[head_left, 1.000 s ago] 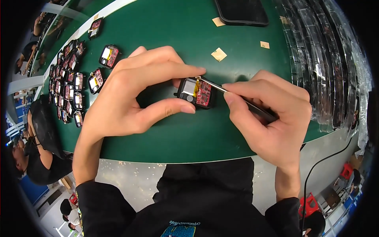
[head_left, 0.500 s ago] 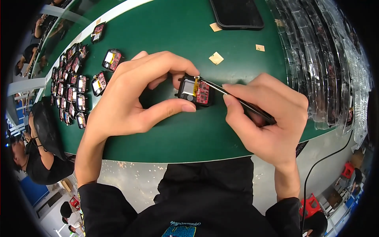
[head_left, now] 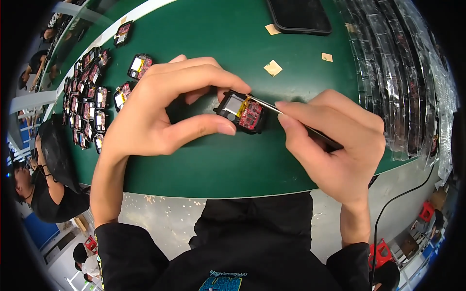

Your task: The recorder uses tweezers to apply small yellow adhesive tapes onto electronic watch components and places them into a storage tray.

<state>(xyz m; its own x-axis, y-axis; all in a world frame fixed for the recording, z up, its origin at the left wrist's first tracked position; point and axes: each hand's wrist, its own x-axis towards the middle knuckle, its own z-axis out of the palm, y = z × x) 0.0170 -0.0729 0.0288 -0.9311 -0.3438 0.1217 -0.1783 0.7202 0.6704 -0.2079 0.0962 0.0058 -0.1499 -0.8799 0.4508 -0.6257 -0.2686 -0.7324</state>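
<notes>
Green matting covers the table (head_left: 204,29), whose pale front edge curves above a speckled grey floor. Small tan square stickers (head_left: 273,68) lie scattered on the far part of the mat, beside a dark flat phone (head_left: 298,14) cut off by the upper rim. Clear plastic trays (head_left: 403,72) stack along the right side; their contents are too glossy to make out. At the far left, many small open modules (head_left: 87,104) sit in rows, each showing a silvery cell and a red board. Near the middle, the left hand (head_left: 165,104) pinches a small black open module (head_left: 241,112) between thumb and forefinger, its fingers closed on the casing just above the mat. The right hand (head_left: 335,143) grips thin dark tweezers (head_left: 296,123), fingers clamped around them, tips touching the module's red board. Another person shows partly at the left edge.
</notes>
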